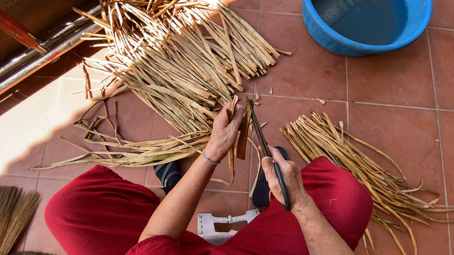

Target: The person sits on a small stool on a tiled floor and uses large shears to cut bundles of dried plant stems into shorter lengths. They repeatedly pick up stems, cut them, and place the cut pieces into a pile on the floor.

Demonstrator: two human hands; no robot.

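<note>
While the left hand (pixel 226 130) is closed around a few dried reed strips (pixel 241 137) near the middle of the frame, the right hand (pixel 284 179) has its grip shut on the handles of long black scissors (pixel 262 141), whose blades point up beside the held strips. Judging by the piles, the trimming looks partly done: a smaller bundle of strips (pixel 357 161) lies at the right by the red-clad knee, and a much larger heap (pixel 179 56) waits at upper centre. Loose scraps lie at centre left. All this rests on a terracotta tiled floor (pixel 449 101), sunlit at the left. A blue basin of water (pixel 368 11) stands at upper right, brooms (pixel 5 233) at lower left.
</note>
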